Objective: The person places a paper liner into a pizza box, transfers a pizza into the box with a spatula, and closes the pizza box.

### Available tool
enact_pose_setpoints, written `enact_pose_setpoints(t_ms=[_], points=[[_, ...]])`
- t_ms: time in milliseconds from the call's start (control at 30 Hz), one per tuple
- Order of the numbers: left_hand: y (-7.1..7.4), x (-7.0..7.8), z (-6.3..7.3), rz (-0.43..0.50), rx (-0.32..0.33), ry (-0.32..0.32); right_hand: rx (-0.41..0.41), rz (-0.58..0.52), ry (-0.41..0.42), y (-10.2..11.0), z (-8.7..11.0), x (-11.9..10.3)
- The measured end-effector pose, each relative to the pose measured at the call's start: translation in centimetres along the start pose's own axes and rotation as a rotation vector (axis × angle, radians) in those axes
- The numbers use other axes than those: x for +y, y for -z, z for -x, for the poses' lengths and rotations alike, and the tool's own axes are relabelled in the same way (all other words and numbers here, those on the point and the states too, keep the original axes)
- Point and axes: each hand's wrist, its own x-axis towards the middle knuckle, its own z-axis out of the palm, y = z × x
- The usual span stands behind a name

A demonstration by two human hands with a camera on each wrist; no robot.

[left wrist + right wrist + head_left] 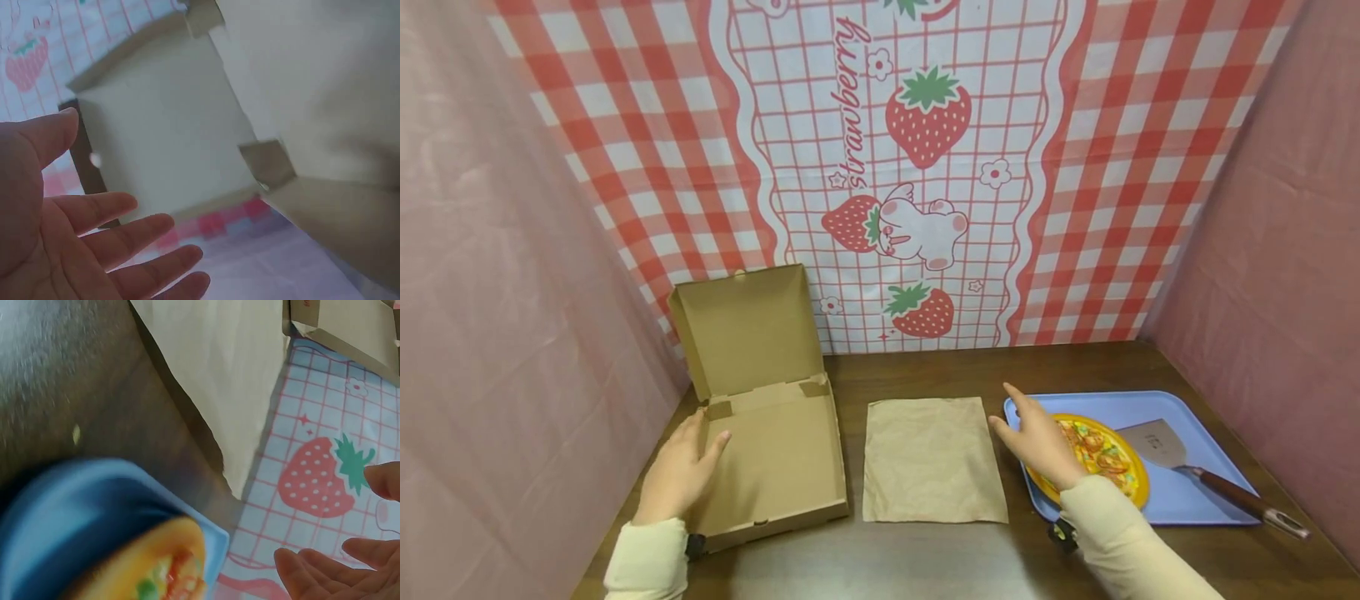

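My left hand (676, 471) is at the left side of an open cardboard pizza box (775, 462), fingers spread and holding nothing. Its lid (748, 333) stands raised at the back; in the left wrist view the spread fingers (134, 247) show with the lid beyond. My right hand (1037, 437) hovers over the left edge of a blue tray (1206, 467), fingers extended and nothing held. Beneath the right hand and wrist, partly hidden, lies a pizza (1101, 454) with a yellow crust. A pizza server (1157, 442) with a dark wooden handle rests on the tray, its blade against the pizza.
A square of brown paper (932, 462) lies flat on the dark wooden table (917, 562) between box and tray. Behind the table hangs a red-checked strawberry cloth (895, 175). Pink curtains (1270, 250) close off both sides. The server's handle (1232, 492) sticks out past the tray's right edge.
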Motion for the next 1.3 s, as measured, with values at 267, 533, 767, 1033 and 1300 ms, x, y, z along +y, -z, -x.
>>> enact_pose_setpoints(t_ms=[267,533,767,1033,1300], points=[[-0.2,-3.4,0.3,0.097,-0.058,0.093,-0.046,-0.032,-0.074,-1.7,-0.3,0.5],[-1.3,-5.7,0.1,0.09,-0.014,0.086,-0.074,0.001,-0.057,-3.0,-0.1,1.0],[-2.2,-6.5,-0.2,0.07,-0.073,0.092,-0.067,0.054,-0.036,-3.8,-0.2,1.0],[-2.7,-6.8,0.0,0.041,-0.057,0.088,-0.091,0.081,-0.048,-4.4,-0.6,1.0],[-3.3,-7.1,0.2,0.054,-0.041,0.112,-0.114,0.138,-0.051,-4.8,-1.0,0.7]])
